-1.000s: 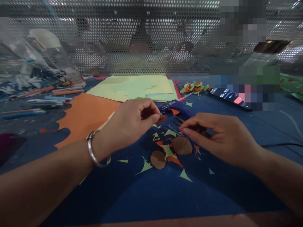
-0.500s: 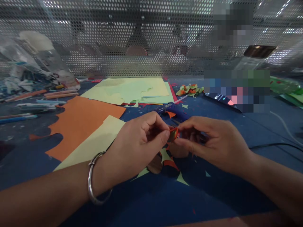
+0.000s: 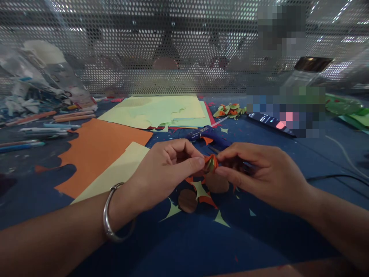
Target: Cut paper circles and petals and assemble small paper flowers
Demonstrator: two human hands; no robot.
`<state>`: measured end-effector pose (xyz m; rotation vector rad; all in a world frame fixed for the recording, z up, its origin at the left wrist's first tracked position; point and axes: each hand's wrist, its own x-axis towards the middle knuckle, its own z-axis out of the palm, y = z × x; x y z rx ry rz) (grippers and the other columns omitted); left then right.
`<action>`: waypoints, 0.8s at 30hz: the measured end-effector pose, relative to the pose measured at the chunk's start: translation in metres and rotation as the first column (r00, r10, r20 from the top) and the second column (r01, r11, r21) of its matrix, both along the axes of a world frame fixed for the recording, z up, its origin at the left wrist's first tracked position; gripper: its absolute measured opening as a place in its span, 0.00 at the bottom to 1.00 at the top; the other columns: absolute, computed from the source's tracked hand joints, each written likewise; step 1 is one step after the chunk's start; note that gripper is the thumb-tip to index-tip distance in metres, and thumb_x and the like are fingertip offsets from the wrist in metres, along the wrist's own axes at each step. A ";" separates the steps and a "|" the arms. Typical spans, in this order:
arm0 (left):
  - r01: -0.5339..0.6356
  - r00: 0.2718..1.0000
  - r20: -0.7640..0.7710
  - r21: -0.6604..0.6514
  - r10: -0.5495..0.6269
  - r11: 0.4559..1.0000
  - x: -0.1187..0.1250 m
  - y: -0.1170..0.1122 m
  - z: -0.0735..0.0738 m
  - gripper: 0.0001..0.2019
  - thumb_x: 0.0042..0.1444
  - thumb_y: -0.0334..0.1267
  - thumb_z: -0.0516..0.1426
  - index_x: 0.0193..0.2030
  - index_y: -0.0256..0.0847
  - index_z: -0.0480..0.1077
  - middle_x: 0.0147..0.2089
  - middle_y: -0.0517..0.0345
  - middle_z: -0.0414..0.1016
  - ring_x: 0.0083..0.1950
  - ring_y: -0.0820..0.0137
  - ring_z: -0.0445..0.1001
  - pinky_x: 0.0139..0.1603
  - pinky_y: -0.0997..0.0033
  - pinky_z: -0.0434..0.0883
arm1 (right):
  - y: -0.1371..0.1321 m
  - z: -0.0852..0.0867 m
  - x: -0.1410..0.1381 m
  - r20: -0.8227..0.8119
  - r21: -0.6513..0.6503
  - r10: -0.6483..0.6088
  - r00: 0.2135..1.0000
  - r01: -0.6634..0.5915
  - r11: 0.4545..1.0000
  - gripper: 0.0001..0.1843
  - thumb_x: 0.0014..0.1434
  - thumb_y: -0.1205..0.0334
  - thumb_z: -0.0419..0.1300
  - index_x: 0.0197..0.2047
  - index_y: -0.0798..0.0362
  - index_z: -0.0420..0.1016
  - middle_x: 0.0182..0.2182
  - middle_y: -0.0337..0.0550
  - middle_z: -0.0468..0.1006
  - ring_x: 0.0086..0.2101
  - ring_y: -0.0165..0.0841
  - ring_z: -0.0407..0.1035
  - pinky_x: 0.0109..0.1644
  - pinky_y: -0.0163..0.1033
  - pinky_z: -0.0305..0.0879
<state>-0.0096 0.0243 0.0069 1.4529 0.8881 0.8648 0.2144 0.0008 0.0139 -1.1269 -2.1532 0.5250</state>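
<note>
A small folded paper piece, orange outside with green inside, is held above the table between my two hands. My left hand, with a silver bangle at the wrist, pinches its left side between thumb and forefinger. On its right edge, the thumb and forefinger of my right hand close in a pinch. Below lie two round brown discs, one of them nearer to me, among pale green paper scraps and orange ones. Just behind my hands rests a blue-handled tool, partly hidden.
Orange paper with a cut edge lies left, overlapped by a cream sheet. Pale sheets are stacked at the back beside a heap of orange-green paper pieces. Pens lie far left, a phone right. A perforated metal panel stands behind.
The folded paper piece has turned so its green inside shows more openly. My left hand has shifted slightly left and down; my right hand has hardly moved.
</note>
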 end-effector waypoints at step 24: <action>0.074 0.995 0.084 -0.150 -0.061 0.986 -0.003 -0.001 0.003 0.12 0.56 0.43 0.69 0.33 0.38 0.75 0.32 0.60 0.78 0.34 0.75 0.74 0.38 0.74 0.71 | 0.000 -0.001 0.004 -0.001 -0.090 0.061 0.998 -0.061 0.994 0.09 0.67 0.56 0.62 0.42 0.50 0.81 0.30 0.38 0.80 0.26 0.27 0.72 0.29 0.33 0.67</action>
